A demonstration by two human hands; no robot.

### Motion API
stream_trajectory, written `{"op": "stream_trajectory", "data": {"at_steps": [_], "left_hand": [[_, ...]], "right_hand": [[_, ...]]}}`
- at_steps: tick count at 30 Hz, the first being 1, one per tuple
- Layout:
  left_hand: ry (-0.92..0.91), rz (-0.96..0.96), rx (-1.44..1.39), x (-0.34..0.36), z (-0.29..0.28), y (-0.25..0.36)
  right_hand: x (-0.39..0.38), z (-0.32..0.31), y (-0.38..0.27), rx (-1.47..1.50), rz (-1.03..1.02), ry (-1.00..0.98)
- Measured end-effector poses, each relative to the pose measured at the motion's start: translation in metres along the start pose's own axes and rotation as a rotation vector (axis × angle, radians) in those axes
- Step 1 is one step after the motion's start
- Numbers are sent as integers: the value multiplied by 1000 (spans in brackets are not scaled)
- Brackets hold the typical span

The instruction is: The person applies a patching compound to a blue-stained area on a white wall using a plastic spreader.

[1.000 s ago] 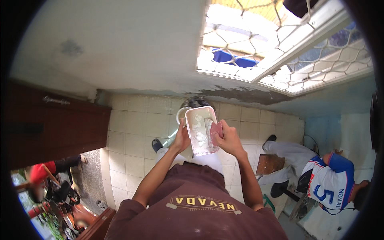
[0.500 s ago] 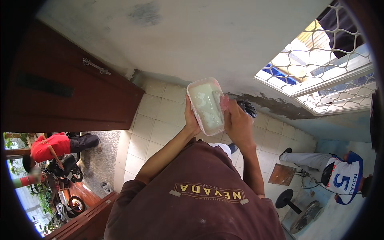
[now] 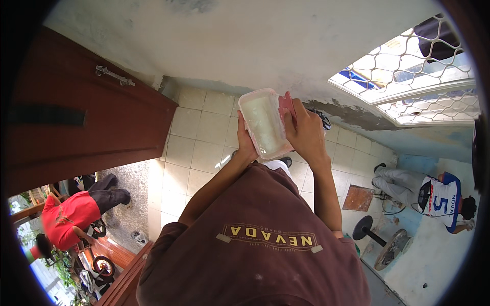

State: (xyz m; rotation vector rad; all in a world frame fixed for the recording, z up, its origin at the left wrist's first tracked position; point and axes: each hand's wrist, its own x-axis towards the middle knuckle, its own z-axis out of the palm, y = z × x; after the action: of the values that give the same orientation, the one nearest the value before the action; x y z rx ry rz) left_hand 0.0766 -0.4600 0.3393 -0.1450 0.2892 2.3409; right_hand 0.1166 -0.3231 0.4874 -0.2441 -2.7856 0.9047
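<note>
A rectangular plastic tub (image 3: 270,154) with white paste smeared inside is tilted toward me in front of my chest. My left hand (image 3: 247,142) is wrapped round its left side, fingers underneath and out of sight. In my right hand (image 3: 308,133) is a flat pinkish-red putty scraper (image 3: 287,105), gripped between thumb and fingers. White paste coats the scraper's left edge, which lies at the tub's right rim. Most of the paste (image 3: 258,120) covers the tub's bottom.
Ahead stands a patchy wall (image 3: 245,51), with a grilled window (image 3: 408,66) to the right. A brown door (image 3: 92,112) is at left. A person in red (image 3: 71,214) is outside; another in white (image 3: 439,201) works at right beside a weight plate (image 3: 393,250). Pale tiles (image 3: 194,137) cover the floor.
My right hand has drawn the scraper out from inside the tub to its right rim. More of the red blade shows. Both people nearby have shifted posture.
</note>
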Motion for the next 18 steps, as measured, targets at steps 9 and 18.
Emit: {"op": "stream_trajectory", "data": {"at_steps": [9,18], "left_hand": [[9,39,6,-3,-16,15],[-24,13,52,-14,-18,20]], "right_hand": [[-1,31,-5,-4,-43,-30],[-10,54,-9,-140,-62,-24]]}}
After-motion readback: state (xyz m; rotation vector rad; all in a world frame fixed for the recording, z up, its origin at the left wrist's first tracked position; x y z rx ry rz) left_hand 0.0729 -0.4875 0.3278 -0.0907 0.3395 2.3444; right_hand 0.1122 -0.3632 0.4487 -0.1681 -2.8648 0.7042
